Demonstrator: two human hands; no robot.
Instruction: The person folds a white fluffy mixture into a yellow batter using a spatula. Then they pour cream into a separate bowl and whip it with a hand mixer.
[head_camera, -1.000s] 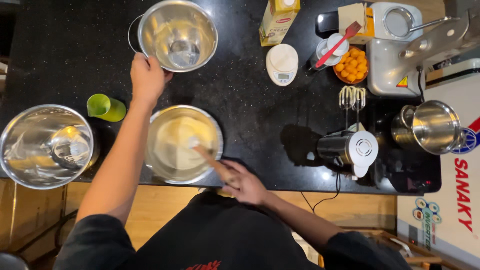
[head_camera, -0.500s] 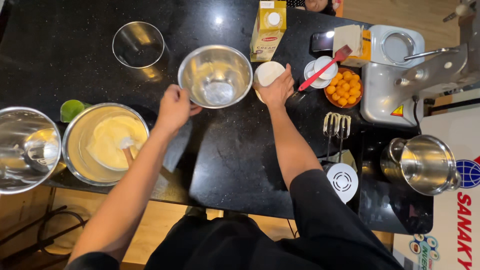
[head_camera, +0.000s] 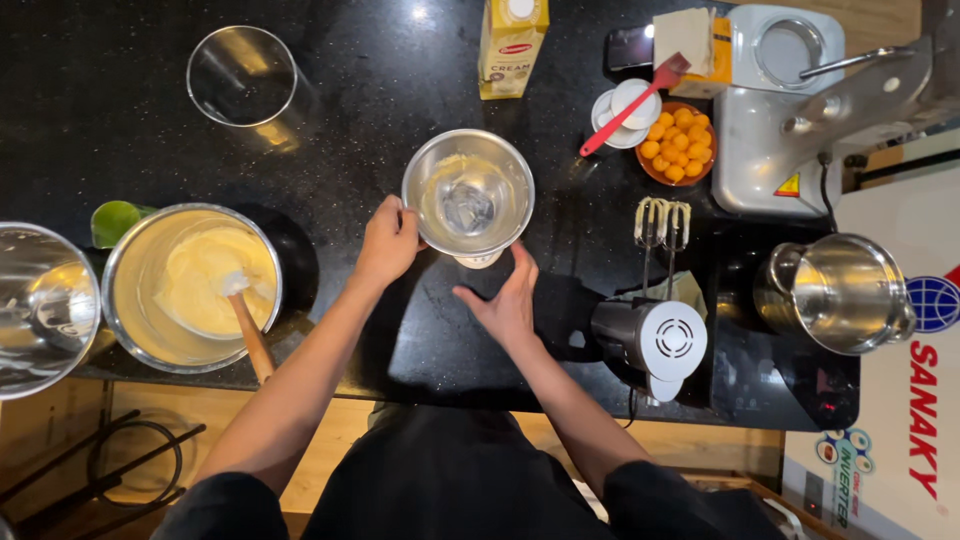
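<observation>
Two bare hands work at a small steel bowl (head_camera: 468, 192) in the middle of the black desk (head_camera: 400, 90). The left hand (head_camera: 388, 243) has its fingers closed on the bowl's left rim. The right hand (head_camera: 508, 300) is open, fingers spread, just near of the bowl and holding nothing. The bowl sits on a white scale (head_camera: 478, 259), of which only a near edge shows.

Four more steel vessels stand about: a big bowl of pale batter (head_camera: 193, 285) to the left with one wooden-handled spatula (head_camera: 248, 325) in it, another big bowl (head_camera: 40, 305) at the far left edge, a small empty cup (head_camera: 242, 75) at the far left, and a handled pot (head_camera: 838, 292) at the right.

One green cup (head_camera: 115, 220) peeks out beside the batter bowl. One yellow carton (head_camera: 510, 42) stands far of the small bowl. One dish of egg yolks (head_camera: 676, 144) lies beside white saucers (head_camera: 625, 108) carrying a red spatula (head_camera: 625, 107). One hand mixer (head_camera: 650, 330) with two beaters (head_camera: 660, 222) lies near the right hand.
</observation>
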